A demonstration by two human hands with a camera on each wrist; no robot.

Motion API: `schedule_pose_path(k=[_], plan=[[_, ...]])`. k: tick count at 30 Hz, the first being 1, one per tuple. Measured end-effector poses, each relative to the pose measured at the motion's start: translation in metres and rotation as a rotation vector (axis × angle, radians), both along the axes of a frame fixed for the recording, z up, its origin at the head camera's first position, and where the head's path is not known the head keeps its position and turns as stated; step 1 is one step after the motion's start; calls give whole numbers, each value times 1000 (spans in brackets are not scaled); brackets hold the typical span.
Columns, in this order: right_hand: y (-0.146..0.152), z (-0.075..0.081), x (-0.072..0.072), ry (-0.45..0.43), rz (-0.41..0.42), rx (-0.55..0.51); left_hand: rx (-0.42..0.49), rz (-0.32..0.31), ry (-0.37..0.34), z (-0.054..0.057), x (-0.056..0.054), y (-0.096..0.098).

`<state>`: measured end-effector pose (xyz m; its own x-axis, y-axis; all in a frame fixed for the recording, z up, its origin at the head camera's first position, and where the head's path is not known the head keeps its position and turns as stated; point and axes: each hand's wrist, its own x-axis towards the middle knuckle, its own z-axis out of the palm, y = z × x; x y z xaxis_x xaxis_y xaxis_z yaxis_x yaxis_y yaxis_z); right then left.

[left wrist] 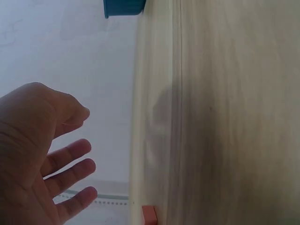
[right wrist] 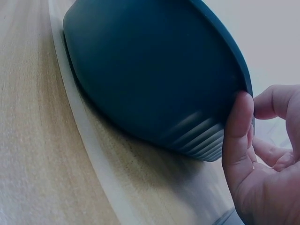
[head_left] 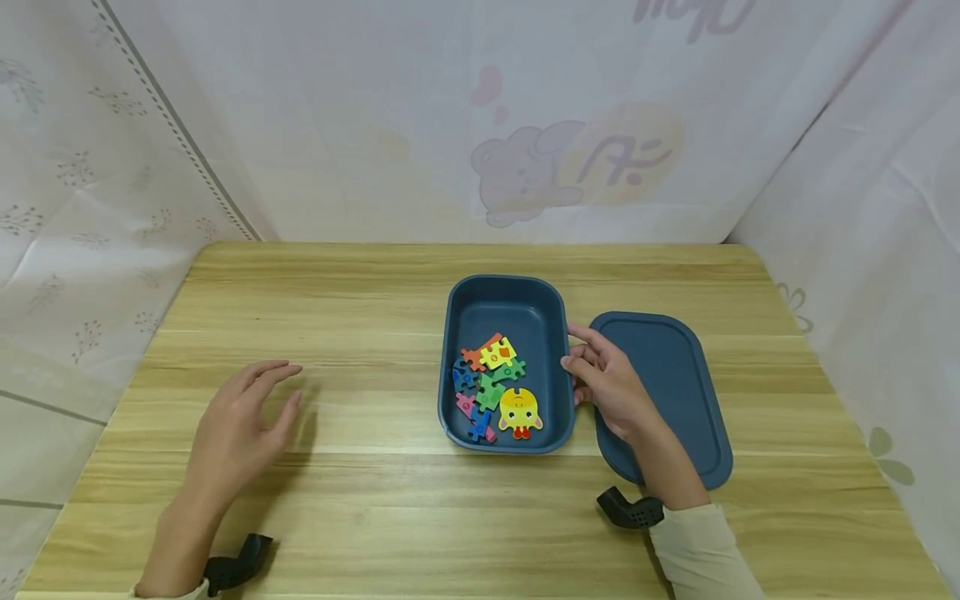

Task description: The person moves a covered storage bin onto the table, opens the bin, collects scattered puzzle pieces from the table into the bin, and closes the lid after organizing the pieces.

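A dark blue rounded box (head_left: 510, 292) sits on the wooden table without its lid, its right wall at my right hand (head_left: 611, 387). The thumb of that hand touches the rim and the other fingers bend against the box's side, as the right wrist view also shows. Several coloured puzzle pieces (head_left: 489, 392) lie loosely in the near part of the box, next to a yellow animal-face piece (head_left: 520, 410) with a red bow. Off to the left, my left hand (head_left: 238, 429) hovers over the table with relaxed fingers and holds nothing.
Right of the box, a matching dark blue lid (head_left: 671, 375) lies flat, partly under my right forearm. A small orange-red block-like thing (left wrist: 149, 215) shows at the bottom of the left wrist view. Pale printed curtains (head_left: 360, 125) surround the wooden table (head_left: 352, 517).
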<state>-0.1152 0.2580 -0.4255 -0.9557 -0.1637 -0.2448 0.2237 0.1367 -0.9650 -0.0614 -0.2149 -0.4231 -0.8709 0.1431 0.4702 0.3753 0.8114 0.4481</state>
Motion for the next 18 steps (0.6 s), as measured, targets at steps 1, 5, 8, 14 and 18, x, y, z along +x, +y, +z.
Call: schedule_pose_path(k=[1,5,8,14,18], plan=[[0,0,0,0,0,-1,-3,4,-6,0,0,-2],[0,0,-1,0,-2,-3,-28,28,-6,-3,3,-9],[-1,1,-1,-4,-5,-1,-52,52,-2,-4,5,-14],[-2,3,0,-16,-12,-3,-78,74,-40,-8,9,-22],[-2,3,0,-23,-15,-3,-76,79,-101,-13,11,-26]])
